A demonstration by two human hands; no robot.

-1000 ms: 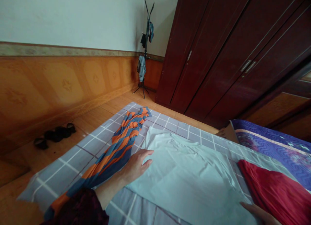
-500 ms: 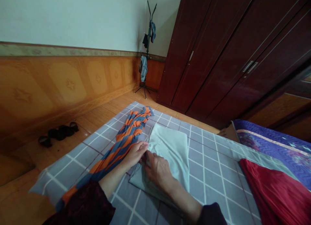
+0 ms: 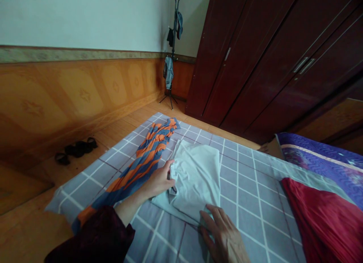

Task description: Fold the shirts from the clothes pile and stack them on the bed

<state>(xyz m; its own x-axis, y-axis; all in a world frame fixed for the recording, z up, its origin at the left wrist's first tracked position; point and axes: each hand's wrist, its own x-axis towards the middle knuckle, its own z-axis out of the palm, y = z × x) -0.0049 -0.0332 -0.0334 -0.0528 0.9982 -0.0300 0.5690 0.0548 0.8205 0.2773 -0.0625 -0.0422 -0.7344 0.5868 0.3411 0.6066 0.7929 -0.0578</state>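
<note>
A pale, whitish garment (image 3: 198, 172) lies folded in a rough rectangle on the bed, wrinkled along its left side. At that left edge rests my left hand (image 3: 159, 181), thumb and fingers apart and touching the bunched cloth; what its fingertips do beneath the fold is partly hidden. My right hand (image 3: 222, 231) is spread at the garment's lower right corner, its fingertips on the cloth. An orange and blue-grey striped garment (image 3: 150, 157) stretches lengthwise to the left, with my left forearm close beside it.
A grey checked sheet (image 3: 246, 195) covers the bed. Red cloth (image 3: 326, 221) lies at the right, near purple bedding (image 3: 317, 157). Beyond the bed stand a dark red wardrobe (image 3: 241, 58) and a coat rack (image 3: 173, 43). Black shoes (image 3: 76, 149) sit on the floor at left.
My right hand has left the garment's left edge and moved to its lower right corner, fingers spreading. My left hand stays at the left edge with its fingers parted. The view has shifted slightly.
</note>
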